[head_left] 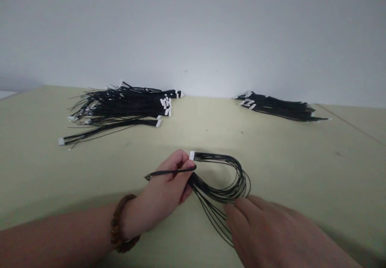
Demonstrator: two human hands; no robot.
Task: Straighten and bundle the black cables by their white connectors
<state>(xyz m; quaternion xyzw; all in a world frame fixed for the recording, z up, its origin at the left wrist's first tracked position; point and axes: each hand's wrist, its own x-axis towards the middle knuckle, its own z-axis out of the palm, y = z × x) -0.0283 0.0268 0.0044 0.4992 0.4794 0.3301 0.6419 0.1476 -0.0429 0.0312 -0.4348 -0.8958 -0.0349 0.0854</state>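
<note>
A black wire harness [241, 175] with a white connector [192, 155] is bent into a loop at the near middle of the table. My left hand [170, 179] is closed on it, with the connector at the fingertips and a black cable tie or thin strand [169, 172] lying across the thumb. My right hand [262, 228] is at the lower side of the loop, its fingers curled round the loose wires that run down to it. Its fingertips are mostly hidden from me, facing away and downward. A brown beaded bracelet [119, 224] circles my left wrist.
At the back left lies a large pile of black wire harnesses [132, 105] with white connectors, one harness [111, 129] set slightly in front. A smaller bundle of black harnesses [277, 105] rests at the back right. A pale wall [208, 31] rises behind the cream table [301, 155].
</note>
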